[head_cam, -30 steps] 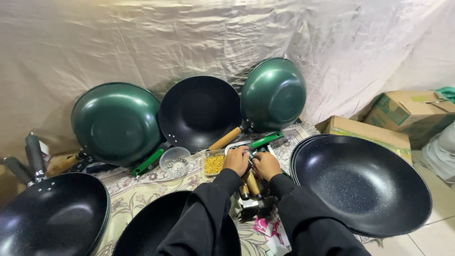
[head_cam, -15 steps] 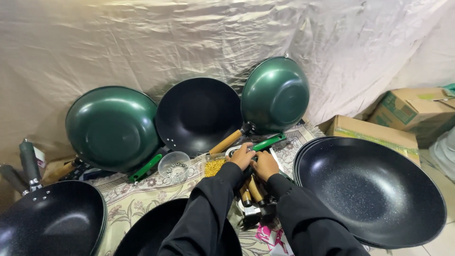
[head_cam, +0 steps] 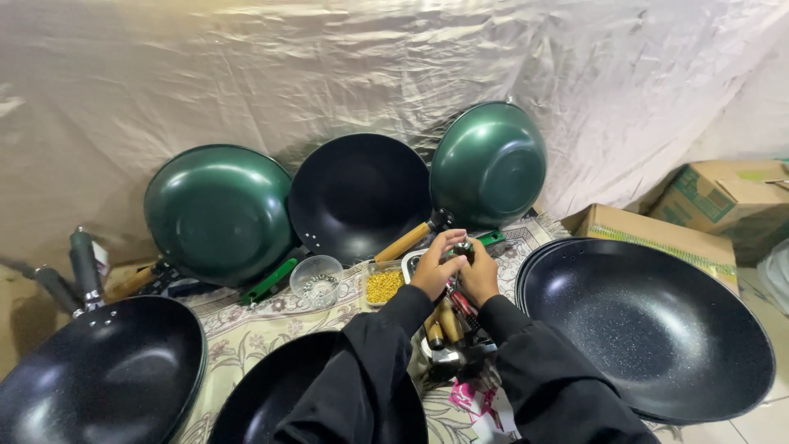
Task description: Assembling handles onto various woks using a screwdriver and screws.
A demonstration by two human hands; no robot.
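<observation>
Small dark fitting (head_cam: 463,246), maybe a knob or screw part, sits pinched between both hands just above a white tray (head_cam: 408,261) at the middle of the patterned cloth (head_cam: 246,333); too small to tell exactly what it is. Left hand (head_cam: 436,265) curls fingers closed around it from the left, right hand (head_cam: 479,275) closes on it from the right, knuckles touching, likely so one hand steadies while the other turns. Under the wrists lies a clutter of wooden handles (head_cam: 444,322) and metal bits, kept near, probably for easy reach. Just left of the hands, a small tub of yellow pieces (head_cam: 383,285) and a clear round bowl (head_cam: 317,281) of silvery hardware. Behind, three woks lean on the draped sheet (head_cam: 329,74), seemingly propped to save floor room: green wok (head_cam: 218,212), black wok (head_cam: 357,193), second green wok (head_cam: 489,163). Large speckled black wok (head_cam: 649,325) lies flat at right, another black pan (head_cam: 94,374) at left, cardboard boxes (head_cam: 699,205) far right.
</observation>
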